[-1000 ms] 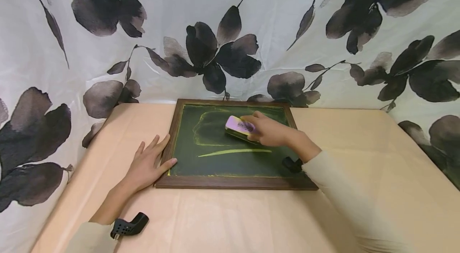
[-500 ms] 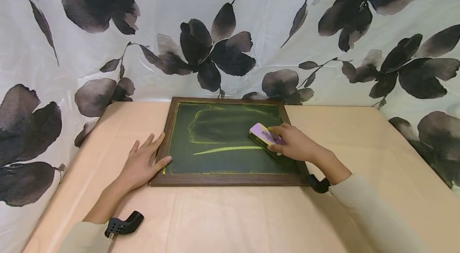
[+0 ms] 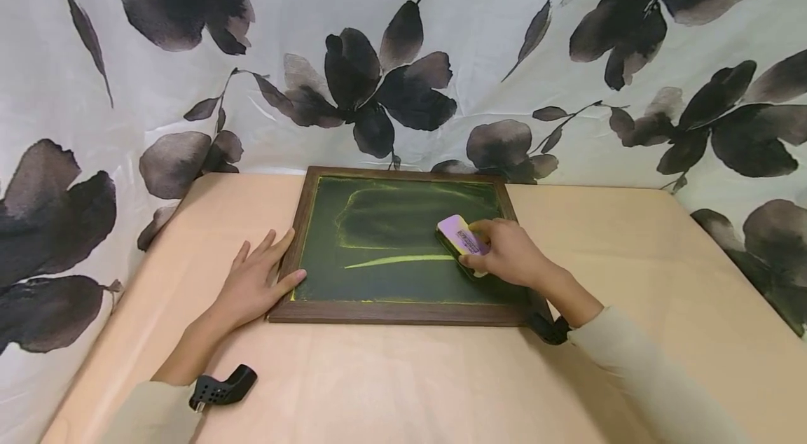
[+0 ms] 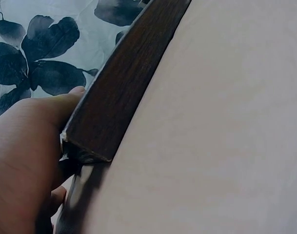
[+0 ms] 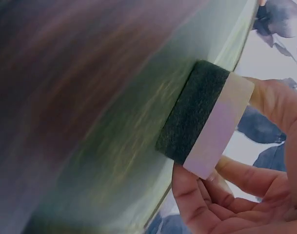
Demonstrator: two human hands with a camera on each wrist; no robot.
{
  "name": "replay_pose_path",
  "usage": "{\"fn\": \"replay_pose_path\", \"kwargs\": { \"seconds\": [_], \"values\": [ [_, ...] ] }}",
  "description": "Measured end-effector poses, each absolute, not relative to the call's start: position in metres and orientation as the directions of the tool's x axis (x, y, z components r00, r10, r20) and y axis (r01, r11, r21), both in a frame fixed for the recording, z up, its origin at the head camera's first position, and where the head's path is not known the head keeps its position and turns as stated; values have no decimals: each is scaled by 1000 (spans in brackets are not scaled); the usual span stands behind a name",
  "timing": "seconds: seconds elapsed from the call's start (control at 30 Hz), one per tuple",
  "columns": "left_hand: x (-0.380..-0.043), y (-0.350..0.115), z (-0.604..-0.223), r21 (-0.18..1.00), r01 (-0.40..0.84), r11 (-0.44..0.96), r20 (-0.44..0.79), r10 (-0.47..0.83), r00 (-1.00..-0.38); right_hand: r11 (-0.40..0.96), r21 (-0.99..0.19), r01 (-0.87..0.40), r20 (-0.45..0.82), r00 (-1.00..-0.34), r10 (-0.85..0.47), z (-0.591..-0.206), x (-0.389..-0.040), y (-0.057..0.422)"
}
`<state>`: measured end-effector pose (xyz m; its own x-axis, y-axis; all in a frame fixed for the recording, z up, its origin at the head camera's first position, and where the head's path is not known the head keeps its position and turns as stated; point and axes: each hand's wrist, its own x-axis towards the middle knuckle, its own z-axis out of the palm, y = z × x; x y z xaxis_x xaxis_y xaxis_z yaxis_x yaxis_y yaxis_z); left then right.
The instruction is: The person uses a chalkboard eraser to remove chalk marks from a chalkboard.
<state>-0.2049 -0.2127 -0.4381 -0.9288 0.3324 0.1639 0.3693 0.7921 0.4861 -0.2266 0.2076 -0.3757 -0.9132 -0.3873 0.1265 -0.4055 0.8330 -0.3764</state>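
Observation:
A small chalkboard [image 3: 378, 283] in a brown wooden frame lies on the table, marked with a yellow chalk stroke [image 3: 397, 260] and smeared yellow lines above it. My right hand [image 3: 513, 255] grips a chalkboard eraser [image 3: 462, 235] with a purple-and-yellow top, over the board's right part. In the right wrist view the eraser's dark felt [image 5: 194, 112] faces the board, with thumb and fingers pinching the light back. At the board's left side my left hand [image 3: 255, 283] rests with fingers spread, touching the frame [image 4: 119, 87].
The table [image 3: 403, 381] has a pale peach cover. Behind it hangs a white cloth [image 3: 492, 24] with dark flowers. A black wrist camera [image 3: 223, 386] is strapped to the left wrist, another [image 3: 548, 329] to the right.
My right hand has moved the eraser from the board's middle to the right, wiping off the stroke's right end. The left hand stays on the frame.

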Motion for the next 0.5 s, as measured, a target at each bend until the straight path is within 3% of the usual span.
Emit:
{"fn": "replay_pose_path", "kwargs": {
  "seconds": [0.5],
  "values": [
    [-205,-211,-438,482,370,794,160,335,-928,806,-445,-391,117,-917,-380,-375,-230,159]
  ]
}}
